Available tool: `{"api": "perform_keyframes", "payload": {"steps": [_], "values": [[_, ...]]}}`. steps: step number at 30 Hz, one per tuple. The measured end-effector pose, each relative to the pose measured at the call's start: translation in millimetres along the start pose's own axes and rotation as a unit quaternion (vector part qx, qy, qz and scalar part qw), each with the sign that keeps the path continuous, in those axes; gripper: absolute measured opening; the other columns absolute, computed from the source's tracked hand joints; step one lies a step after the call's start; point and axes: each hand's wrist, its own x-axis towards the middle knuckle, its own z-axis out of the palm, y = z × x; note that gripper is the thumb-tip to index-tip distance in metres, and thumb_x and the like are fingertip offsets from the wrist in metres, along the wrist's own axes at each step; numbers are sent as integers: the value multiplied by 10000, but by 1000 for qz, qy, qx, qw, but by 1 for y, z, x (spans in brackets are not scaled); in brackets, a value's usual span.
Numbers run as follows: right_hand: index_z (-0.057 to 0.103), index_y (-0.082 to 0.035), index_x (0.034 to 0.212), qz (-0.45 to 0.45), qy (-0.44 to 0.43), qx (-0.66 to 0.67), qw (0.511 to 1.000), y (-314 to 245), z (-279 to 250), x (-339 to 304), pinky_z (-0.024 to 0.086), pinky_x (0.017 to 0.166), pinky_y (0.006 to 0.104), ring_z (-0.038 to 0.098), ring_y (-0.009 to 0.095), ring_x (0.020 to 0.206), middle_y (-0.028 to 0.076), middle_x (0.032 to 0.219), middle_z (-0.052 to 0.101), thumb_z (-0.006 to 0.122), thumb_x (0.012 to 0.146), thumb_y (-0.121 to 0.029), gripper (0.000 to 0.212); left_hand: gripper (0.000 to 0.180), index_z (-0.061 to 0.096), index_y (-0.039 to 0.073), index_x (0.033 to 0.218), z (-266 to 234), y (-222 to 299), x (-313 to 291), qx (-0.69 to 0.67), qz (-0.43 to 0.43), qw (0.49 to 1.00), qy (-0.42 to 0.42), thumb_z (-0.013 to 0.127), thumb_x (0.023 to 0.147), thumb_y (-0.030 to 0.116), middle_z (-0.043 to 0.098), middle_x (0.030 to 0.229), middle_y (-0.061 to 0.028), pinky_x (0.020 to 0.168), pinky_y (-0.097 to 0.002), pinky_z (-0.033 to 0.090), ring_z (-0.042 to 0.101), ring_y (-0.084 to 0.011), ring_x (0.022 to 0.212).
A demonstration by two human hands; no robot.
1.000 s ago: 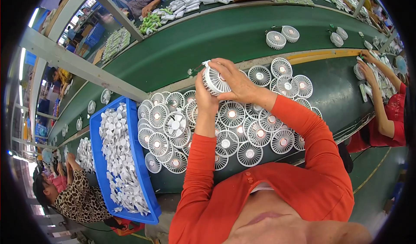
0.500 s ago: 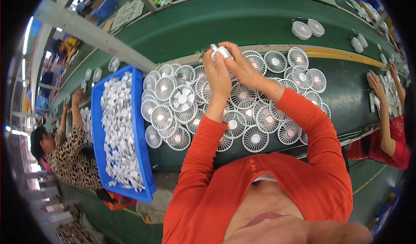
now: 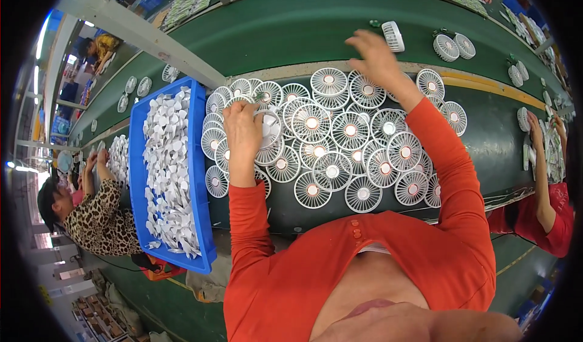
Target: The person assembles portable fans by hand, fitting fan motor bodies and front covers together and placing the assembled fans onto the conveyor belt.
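White fans (image 3: 312, 123) lay heaped on the table (image 3: 495, 132), right of a blue tray (image 3: 201, 184). Left hand (image 3: 242, 128) was curled at a bladed fan's (image 3: 269, 129) edge; grip could not be determined. Right hand (image 3: 378, 58), empty, fingers spread, was near an upended fan (image 3: 393, 37) on the belt (image 3: 291, 35)

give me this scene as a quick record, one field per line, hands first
left hand: at a bladed fan head, grip unclear
right hand: open, over the green belt, near a lone fan head
table: many white fan heads, some overlapping
blue bin: left of the fan heads, heaped with white pieces
neighbours: spotted top left, red top right
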Motion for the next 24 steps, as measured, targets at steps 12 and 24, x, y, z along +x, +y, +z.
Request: {"api": "perform_keyframes", "payload": {"steps": [12, 24], "values": [[526, -61, 1276, 0, -136, 204, 969, -54, 0, -8, 376, 1047, 413, 461, 326, 1230, 155, 1284, 518, 782, 721, -246, 639, 155, 531, 7, 984, -30, 17, 13, -215, -173, 958, 71, 545, 945, 156, 642, 767, -181, 635, -384, 475, 626, -288, 672], [489, -145, 1350, -141, 97, 180, 969, -116, -37, -10, 418, 981, 481, 445, 413, 1154, 192, 1279, 436, 857, 581, -315, 869, 490, 523, 20, 1236, 20, 97, 56, -855, -191, 481, -25, 408, 1008, 439, 608, 1199, -124, 966, -403, 490, 597, -245, 1113]]}}
